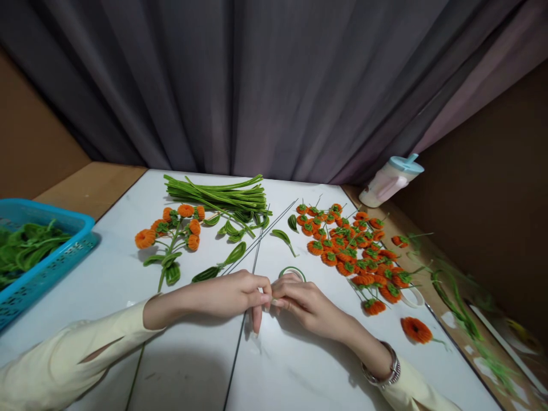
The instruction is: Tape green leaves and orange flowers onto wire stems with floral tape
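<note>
Over the middle of the white table, my left hand [246, 294] and my right hand [306, 302] meet, thumb and fingers pinched at the same spot. Whatever lies between the fingertips is too small or hidden to make out. Just behind my right fingers shows the rim of a green-edged tape roll [295, 269]; whether the hand holds it I cannot tell. Thin dark wires [274, 224] lie beyond my hands. Beside my left wrist is a fuzzy flower spray [171, 242] with orange blooms and green leaves. A pair of green leaves [233, 255] lies closer in.
Green fuzzy stems [218, 192] are piled at the back. Many small orange flowers [342, 245] cover the right side, with a larger orange bloom [416, 330] nearer me. A blue basket [81, 231] of leaves stands left; a lidded cup [390, 181] stands back right.
</note>
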The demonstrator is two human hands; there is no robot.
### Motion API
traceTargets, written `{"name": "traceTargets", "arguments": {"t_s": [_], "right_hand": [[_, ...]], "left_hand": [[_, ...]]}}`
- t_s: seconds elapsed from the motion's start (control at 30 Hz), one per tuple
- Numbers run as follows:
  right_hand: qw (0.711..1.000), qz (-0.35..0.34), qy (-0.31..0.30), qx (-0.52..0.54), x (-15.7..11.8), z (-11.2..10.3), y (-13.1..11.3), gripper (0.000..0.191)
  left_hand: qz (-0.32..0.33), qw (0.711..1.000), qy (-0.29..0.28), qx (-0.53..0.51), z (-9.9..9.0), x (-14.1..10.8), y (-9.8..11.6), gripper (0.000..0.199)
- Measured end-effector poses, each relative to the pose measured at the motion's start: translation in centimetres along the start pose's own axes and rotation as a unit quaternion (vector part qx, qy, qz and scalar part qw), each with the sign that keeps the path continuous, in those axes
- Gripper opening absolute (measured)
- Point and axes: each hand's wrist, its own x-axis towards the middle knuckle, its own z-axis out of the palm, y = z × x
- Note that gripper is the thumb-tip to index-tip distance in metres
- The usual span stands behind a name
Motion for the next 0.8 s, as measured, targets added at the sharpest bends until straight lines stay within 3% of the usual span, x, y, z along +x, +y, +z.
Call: {"name": "traceTargets", "arguments": {"t_s": [0.13,0.2,0.37,0.5,0.63,0.8], "right_hand": [[0.998,-0.055,0.001,-0.017,0.0,-0.1,-0.1,0.023],[0.997,-0.07,0.005,-0.02,0.0,-0.1,-0.1,0.023],[1.0,-0.021,0.005,-0.013,0.0,0.1,0.1,0.021],[1.0,-0.007,-0.014,-0.011,0.1,0.0,0.0,0.025],[1.0,0.013,-0.027,-0.006,0.0,-0.3,0.0,0.023],[0.998,0.043,-0.035,0.02,0.1,-0.5,0.0,0.025]], "left_hand": [[-0.005,0.997,-0.044,-0.069,-0.1,0.2,0.0,0.02],[0.002,0.997,-0.051,-0.055,-0.1,0.1,0.0,0.023],[0.003,0.989,0.031,0.146,0.5,-0.1,0.1,0.027],[0.018,0.973,0.09,0.212,1.1,0.2,0.0,0.028],[0.044,0.971,0.092,0.215,1.1,0.4,-0.2,0.036],[0.061,0.974,0.052,0.211,0.9,0.3,-0.5,0.04]]}}
